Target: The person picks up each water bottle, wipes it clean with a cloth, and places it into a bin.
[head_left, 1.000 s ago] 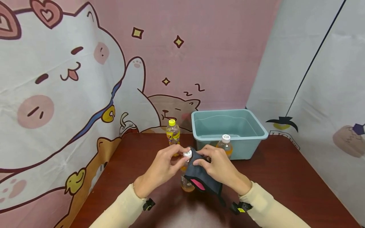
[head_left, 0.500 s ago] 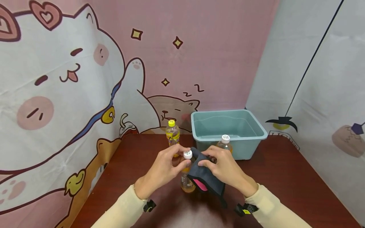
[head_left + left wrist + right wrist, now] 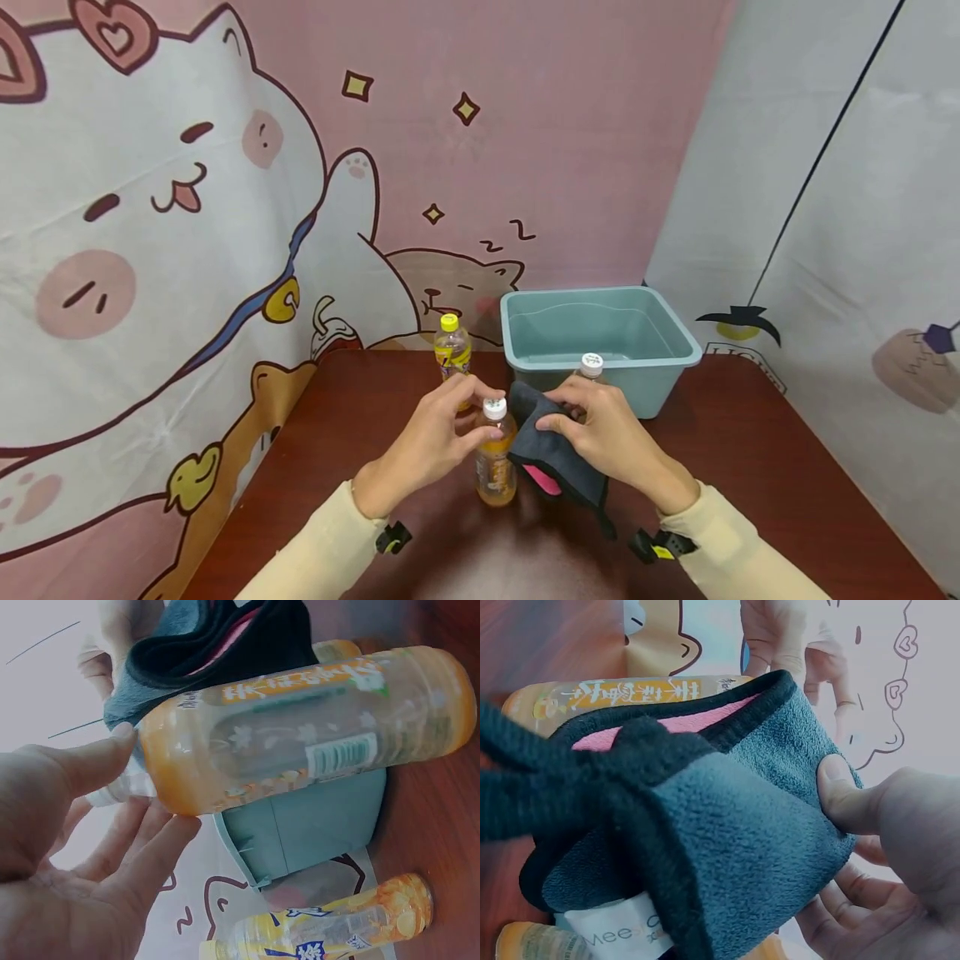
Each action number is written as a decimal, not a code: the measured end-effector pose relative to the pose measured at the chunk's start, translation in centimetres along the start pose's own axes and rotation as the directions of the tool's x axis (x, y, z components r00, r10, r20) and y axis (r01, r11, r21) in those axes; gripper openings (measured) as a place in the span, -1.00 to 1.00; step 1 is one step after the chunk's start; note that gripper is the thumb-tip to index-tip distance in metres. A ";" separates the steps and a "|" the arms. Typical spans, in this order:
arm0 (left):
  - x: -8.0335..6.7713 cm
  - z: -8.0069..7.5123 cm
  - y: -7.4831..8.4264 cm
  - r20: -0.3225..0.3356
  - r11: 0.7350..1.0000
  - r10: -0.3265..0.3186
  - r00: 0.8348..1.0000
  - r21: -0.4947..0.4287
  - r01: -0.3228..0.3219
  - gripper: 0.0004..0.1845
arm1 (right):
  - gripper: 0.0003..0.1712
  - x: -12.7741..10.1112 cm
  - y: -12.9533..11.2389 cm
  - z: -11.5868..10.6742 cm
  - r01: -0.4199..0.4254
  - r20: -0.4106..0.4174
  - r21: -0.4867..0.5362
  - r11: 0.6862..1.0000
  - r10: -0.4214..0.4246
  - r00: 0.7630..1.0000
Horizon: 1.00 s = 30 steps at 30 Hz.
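Note:
A clear plastic bottle [image 3: 496,475] with a white cap and an orange label stands upright on the table. My left hand [image 3: 427,437] holds it by the neck, thumb on one side and fingers on the other; the left wrist view shows the thumb at the bottle's shoulder [image 3: 169,742]. Just to the right, my right hand [image 3: 611,433] pinches a dark grey cloth [image 3: 553,442] with black edging and a pink underside. The cloth hangs folded beside the bottle, and a white tag [image 3: 626,930] shows on it in the right wrist view.
A yellow-capped bottle [image 3: 452,343] stands behind my left hand. Another white-capped bottle [image 3: 592,365] is mostly hidden behind my right hand. A blue-green plastic bin [image 3: 600,365] sits at the back of the dark red-brown table [image 3: 772,467], against a printed cloth backdrop [image 3: 585,167].
My right hand has moved right with the cloth, away from the bottle, so more of the bottle shows. The left hand has stayed at the bottle's neck.

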<state>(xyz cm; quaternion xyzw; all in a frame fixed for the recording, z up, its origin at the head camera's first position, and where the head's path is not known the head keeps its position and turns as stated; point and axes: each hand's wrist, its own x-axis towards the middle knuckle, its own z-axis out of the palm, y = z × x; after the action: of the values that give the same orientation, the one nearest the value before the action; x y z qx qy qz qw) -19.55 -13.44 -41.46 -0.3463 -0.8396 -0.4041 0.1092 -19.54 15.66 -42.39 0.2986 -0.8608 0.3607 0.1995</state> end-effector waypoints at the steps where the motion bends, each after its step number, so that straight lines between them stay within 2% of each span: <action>1: 0.0 -0.1 0.0 0.013 1.000 -0.002 1.000 -0.013 0.002 -0.52 | -0.74 0.0 0.0 0.0 -0.001 0.002 0.000 1.000 0.001 1.000; 7: 0.0 -0.5 0.2 0.074 0.997 -0.031 0.997 -0.066 0.035 -0.52 | -0.67 0.1 -0.1 0.1 -0.001 0.007 0.012 1.000 0.001 1.000; 11: -0.1 -0.5 0.2 0.092 0.994 -0.035 0.995 -0.104 0.044 -0.47 | -0.58 0.4 -0.4 0.3 -0.037 0.026 0.049 0.998 0.036 0.999; 18: -0.5 -0.2 0.0 0.047 0.997 0.023 0.999 -0.070 -0.020 -0.49 | -0.52 0.6 -1.0 1.4 -0.075 0.096 0.072 0.995 0.068 0.993; 23: -0.7 -0.2 0.0 0.024 0.997 0.022 0.999 -0.073 -0.020 -0.46 | -0.53 0.7 -1.2 2.0 -0.082 0.144 0.088 0.993 0.068 0.987; 30: -0.4 -0.3 0.1 0.015 0.998 0.029 0.999 -0.062 -0.028 -0.42 | -0.53 1.0 -1.0 1.8 -0.092 0.172 0.052 0.994 0.082 0.982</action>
<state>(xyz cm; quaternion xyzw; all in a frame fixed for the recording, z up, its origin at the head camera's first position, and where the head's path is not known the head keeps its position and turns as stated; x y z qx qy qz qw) -19.27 -13.84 -41.38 -0.3644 -0.8224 -0.4258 0.0976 -19.82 13.37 -42.52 0.2962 -0.8757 0.3679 0.1004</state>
